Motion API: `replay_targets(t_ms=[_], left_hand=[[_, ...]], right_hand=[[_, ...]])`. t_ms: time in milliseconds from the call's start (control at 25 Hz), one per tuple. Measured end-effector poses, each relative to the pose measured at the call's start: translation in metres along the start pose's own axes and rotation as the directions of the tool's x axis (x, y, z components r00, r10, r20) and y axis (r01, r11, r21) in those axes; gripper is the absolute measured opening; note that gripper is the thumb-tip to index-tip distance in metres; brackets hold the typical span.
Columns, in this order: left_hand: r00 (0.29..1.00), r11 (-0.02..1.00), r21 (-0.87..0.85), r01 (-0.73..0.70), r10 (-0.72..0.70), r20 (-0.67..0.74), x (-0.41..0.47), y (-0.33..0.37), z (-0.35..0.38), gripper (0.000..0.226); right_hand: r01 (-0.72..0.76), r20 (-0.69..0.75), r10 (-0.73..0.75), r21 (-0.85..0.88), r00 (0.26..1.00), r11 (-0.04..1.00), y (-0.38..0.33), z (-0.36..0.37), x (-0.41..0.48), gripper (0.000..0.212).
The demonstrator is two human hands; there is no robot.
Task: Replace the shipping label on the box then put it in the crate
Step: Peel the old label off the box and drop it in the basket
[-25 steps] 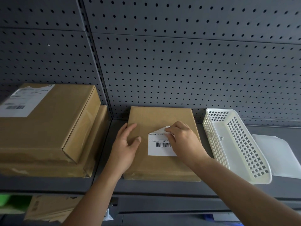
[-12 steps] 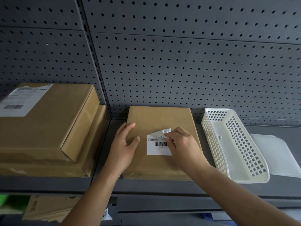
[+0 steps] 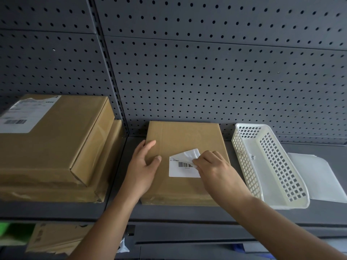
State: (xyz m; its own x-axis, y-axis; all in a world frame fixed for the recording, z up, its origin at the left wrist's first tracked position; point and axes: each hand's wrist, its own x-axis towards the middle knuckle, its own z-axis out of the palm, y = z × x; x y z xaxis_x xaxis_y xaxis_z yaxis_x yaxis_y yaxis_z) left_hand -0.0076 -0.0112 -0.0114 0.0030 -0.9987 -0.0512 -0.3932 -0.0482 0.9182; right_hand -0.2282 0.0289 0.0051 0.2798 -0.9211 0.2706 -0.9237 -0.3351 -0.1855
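- A dark grey pegboard (image 3: pixel 206 72) fills the wall behind, dotted with rows of small holes.
- A slotted upright (image 3: pixel 107 72) divides its panels.
- A grey metal shelf (image 3: pixel 187 214) runs along the pegboard's foot.
- A lower level beneath the shelf is dim.
- The light is soft and even.

Both bare forearms reach up from the near edge toward the far side. Left hand (image 3: pixel 143 164) lies flat and spread, palm down, thumb out to the right. Right hand (image 3: pixel 216 168) is curled, thumb and forefinger tips pinched together at its left side, knuckles raised.
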Motion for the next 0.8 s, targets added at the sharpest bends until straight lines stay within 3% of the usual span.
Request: replay_targets(t_ms=[800], left_hand=[[1.000,1.000,-0.005,0.006,-0.006,0.000,-0.002,0.002,-0.001,0.048]], right_hand=[[0.070,-0.034,-0.069,0.047,0.997,0.996,0.012,-0.015,-0.022,0.037]])
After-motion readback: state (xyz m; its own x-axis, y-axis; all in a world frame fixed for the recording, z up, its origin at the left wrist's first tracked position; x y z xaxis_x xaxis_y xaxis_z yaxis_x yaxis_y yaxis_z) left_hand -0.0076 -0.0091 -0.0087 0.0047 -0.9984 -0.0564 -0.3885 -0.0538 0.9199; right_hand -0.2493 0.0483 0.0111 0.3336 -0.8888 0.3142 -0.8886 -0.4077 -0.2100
